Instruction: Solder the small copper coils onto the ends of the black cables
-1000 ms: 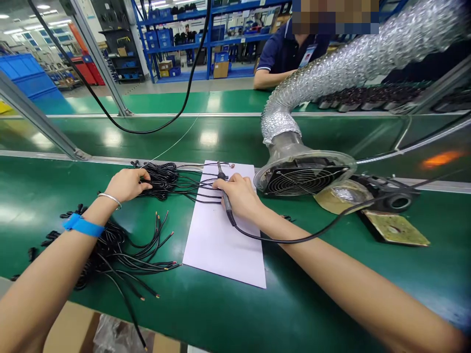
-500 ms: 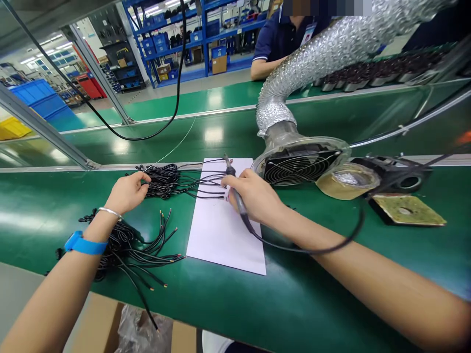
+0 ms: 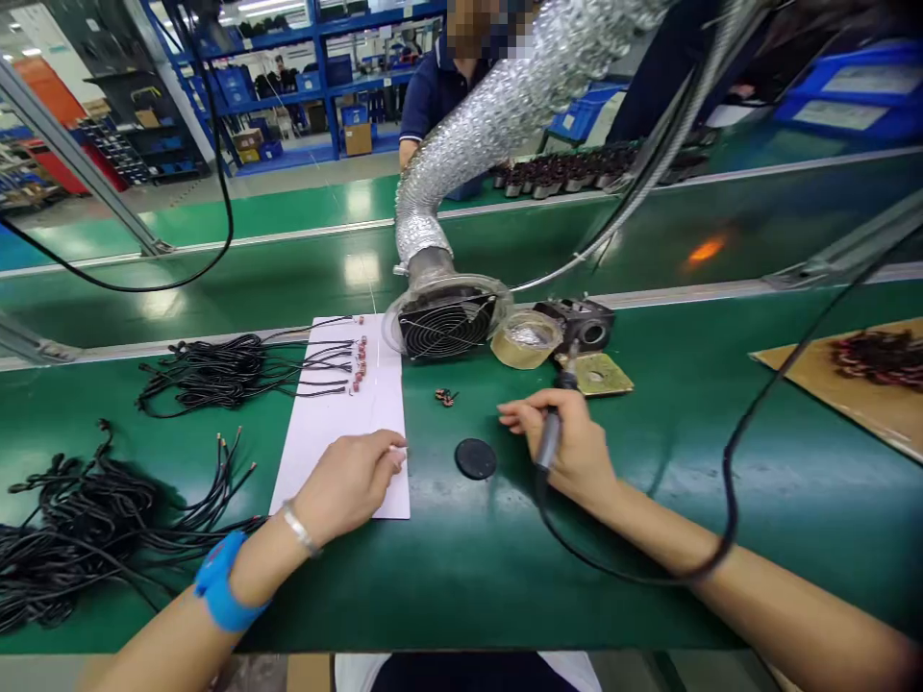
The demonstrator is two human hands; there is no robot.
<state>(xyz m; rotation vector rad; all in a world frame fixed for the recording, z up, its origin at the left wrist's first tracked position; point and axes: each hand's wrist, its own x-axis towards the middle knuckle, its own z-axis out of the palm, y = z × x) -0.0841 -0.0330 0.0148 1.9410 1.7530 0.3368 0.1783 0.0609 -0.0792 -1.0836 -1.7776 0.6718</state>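
My right hand (image 3: 573, 447) is wrapped round a soldering iron (image 3: 549, 442), its tip pointing away over the iron stand (image 3: 581, 325) and the yellow sponge (image 3: 604, 375). My left hand (image 3: 353, 481) hovers at the right edge of a white sheet (image 3: 310, 452), thumb and forefinger pinched; what they hold, if anything, is too small to make out. Across the sheet's far part lie black cable ends from a bundle (image 3: 216, 370), with small reddish-copper parts (image 3: 361, 363) at their ends. Between my hands sit a black round disc (image 3: 476, 458) and a few loose copper-coloured pieces (image 3: 446, 396).
A fume extractor fan (image 3: 447, 327) with a silver duct (image 3: 461, 144) stands behind, beside a tape roll (image 3: 526, 338). More black cables (image 3: 79, 529) lie left. Cardboard with dark red parts (image 3: 880, 365) is at right. A co-worker (image 3: 433, 91) sits opposite.
My right hand has carried the soldering iron from the cable ends rightward to the stand and sponge. My left hand has left the cable bundle for the sheet's near right edge. The view has shifted right.
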